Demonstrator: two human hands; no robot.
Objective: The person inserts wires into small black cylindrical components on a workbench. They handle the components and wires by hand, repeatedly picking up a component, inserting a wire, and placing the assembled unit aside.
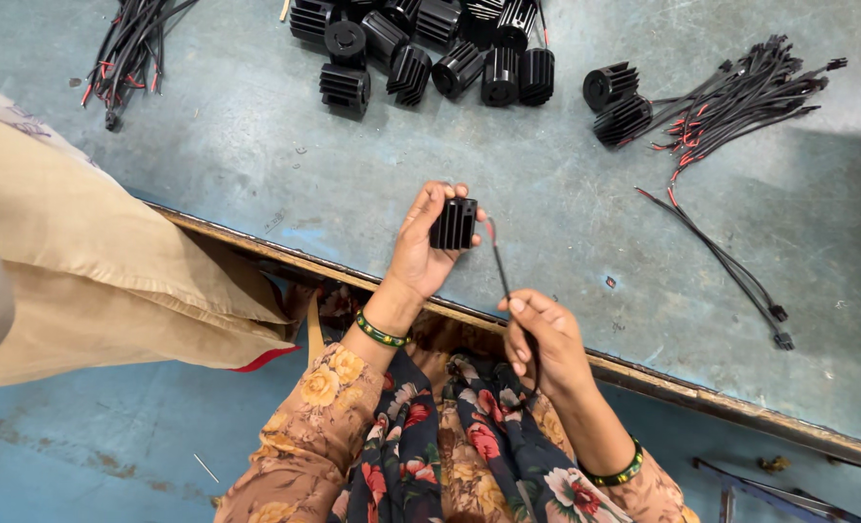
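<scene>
My left hand (421, 242) grips a black finned cylinder, a small heat sink (453, 224), just above the table's near edge. A thin black wire (499, 263) with a red tip runs from the heat sink's right side down into my right hand (540, 341), which pinches it. Both wrists wear green-and-gold bangles. My hands are about a hand's width apart, over the edge of the blue-grey table (566, 194).
A pile of several black heat sinks (421, 48) lies at the table's far side, two more (616, 102) to the right. Wire bundles lie at top left (125, 53) and right (740, 97), with loose wires (740, 276) nearby. Another person's beige-clothed leg (111, 281) is at left.
</scene>
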